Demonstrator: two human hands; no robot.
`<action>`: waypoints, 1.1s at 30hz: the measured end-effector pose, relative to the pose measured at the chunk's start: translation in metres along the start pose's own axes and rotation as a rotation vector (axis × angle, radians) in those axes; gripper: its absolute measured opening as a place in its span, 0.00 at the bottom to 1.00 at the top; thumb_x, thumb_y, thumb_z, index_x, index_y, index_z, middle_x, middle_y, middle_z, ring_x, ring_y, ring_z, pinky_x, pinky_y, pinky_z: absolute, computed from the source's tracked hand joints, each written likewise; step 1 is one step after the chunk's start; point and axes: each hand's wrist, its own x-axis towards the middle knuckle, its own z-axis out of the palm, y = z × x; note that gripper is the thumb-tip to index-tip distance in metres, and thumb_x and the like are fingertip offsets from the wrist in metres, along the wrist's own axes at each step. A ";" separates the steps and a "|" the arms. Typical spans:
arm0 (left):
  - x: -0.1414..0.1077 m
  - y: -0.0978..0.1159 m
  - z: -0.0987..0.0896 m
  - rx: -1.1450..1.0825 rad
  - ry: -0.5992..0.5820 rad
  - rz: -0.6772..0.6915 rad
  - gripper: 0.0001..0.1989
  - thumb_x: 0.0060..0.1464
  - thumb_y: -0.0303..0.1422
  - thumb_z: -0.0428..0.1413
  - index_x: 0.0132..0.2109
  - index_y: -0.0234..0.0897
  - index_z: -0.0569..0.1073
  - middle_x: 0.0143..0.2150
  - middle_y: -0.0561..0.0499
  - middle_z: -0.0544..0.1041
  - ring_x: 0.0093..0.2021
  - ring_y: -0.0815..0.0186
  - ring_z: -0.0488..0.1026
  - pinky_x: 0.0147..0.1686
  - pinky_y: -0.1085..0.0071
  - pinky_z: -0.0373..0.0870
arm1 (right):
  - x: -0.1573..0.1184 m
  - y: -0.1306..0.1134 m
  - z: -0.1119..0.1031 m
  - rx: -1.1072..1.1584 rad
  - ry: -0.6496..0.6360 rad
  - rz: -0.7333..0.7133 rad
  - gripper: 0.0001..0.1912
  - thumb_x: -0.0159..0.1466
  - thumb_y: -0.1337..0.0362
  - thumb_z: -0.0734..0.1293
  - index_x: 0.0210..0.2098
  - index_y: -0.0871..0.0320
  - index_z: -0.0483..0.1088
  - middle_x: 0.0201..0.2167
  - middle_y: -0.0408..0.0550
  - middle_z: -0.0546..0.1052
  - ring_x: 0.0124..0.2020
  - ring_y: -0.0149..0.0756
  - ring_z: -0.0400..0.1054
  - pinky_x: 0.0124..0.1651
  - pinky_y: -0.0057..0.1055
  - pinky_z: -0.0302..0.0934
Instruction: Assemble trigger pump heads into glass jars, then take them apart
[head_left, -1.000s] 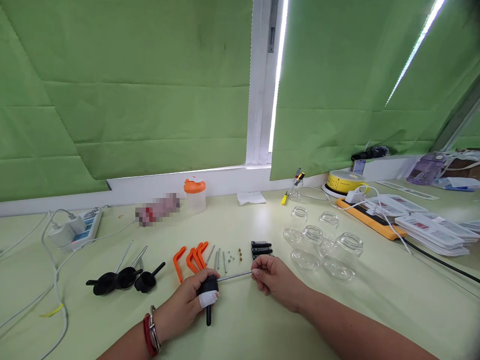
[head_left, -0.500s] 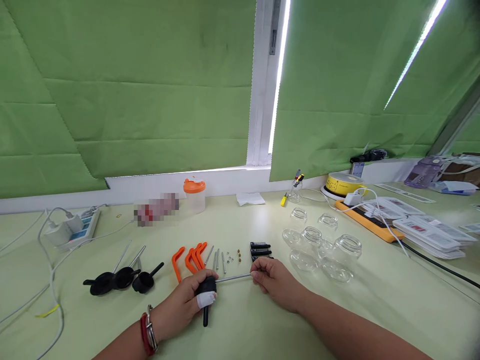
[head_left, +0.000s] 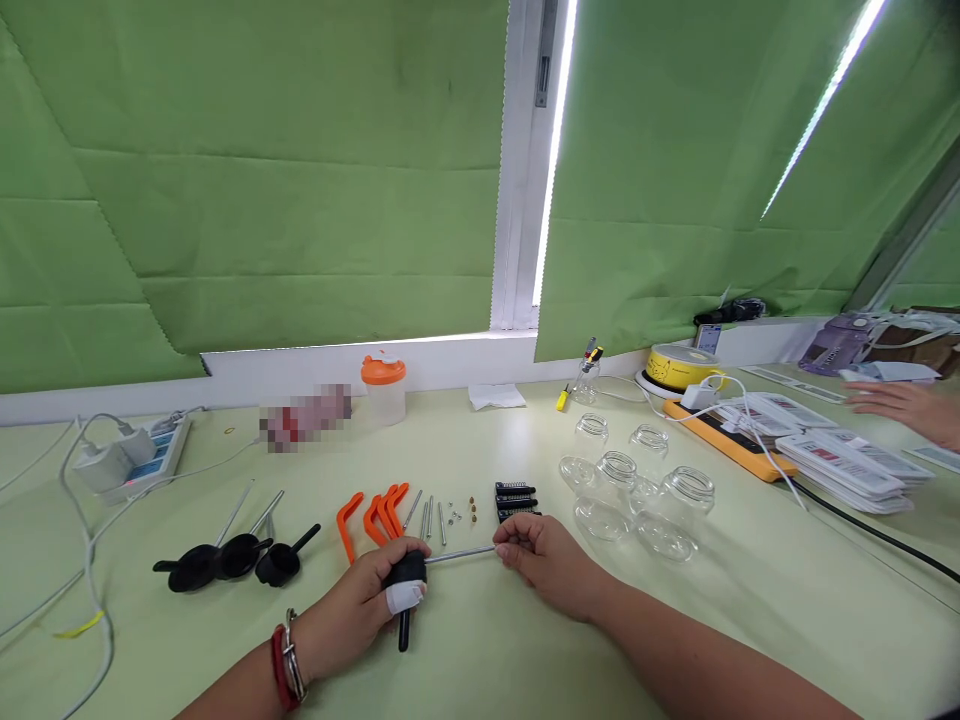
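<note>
My left hand (head_left: 358, 598) is closed around a black round plastic part (head_left: 407, 570) whose short black handle points toward me. White tape wraps the thumb. From this part a thin metal rod (head_left: 459, 555) runs to the right. The fingertips of my right hand (head_left: 551, 565) pinch its far end. Just beyond my left hand lie several orange bent handles (head_left: 385, 512), with metal screws (head_left: 428, 520) and small nuts beside them. Black parts with springs (head_left: 516, 497) sit behind my right hand. Similar black cup-shaped parts with rods (head_left: 279, 565) rest at the left.
Several clear glass jars (head_left: 686, 510) stand right of my hands. Farther right are an orange power strip (head_left: 731, 440), stacked printed cards (head_left: 844, 470) and another person's hand (head_left: 911, 408). An orange-lidded cup (head_left: 385, 390) stands at the back; white cables (head_left: 97, 560) cross the left side.
Another person's hand has come into view at the right edge. My two hands keep the same hold on the black part and rod; the view has shifted slightly.
</note>
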 end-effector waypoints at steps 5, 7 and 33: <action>0.000 -0.001 0.000 -0.013 -0.018 0.001 0.17 0.56 0.38 0.51 0.51 0.39 0.63 0.32 0.55 0.61 0.30 0.68 0.58 0.30 0.74 0.60 | 0.001 -0.002 -0.008 -0.028 0.023 -0.010 0.10 0.59 0.59 0.63 0.36 0.58 0.69 0.25 0.41 0.68 0.24 0.28 0.58 0.26 0.25 0.55; 0.000 -0.001 0.000 -0.017 -0.020 -0.015 0.17 0.55 0.39 0.51 0.51 0.39 0.63 0.31 0.55 0.60 0.30 0.68 0.58 0.29 0.74 0.59 | 0.001 -0.006 -0.015 -0.111 0.124 -0.065 0.10 0.61 0.59 0.60 0.38 0.57 0.68 0.27 0.43 0.69 0.26 0.30 0.61 0.29 0.27 0.58; -0.003 0.008 -0.001 -0.071 -0.039 -0.006 0.15 0.53 0.42 0.52 0.45 0.38 0.65 0.30 0.55 0.60 0.29 0.68 0.59 0.29 0.73 0.61 | 0.071 0.014 -0.020 -1.007 0.043 -0.173 0.32 0.67 0.50 0.46 0.64 0.63 0.47 0.64 0.56 0.51 0.65 0.45 0.41 0.63 0.45 0.39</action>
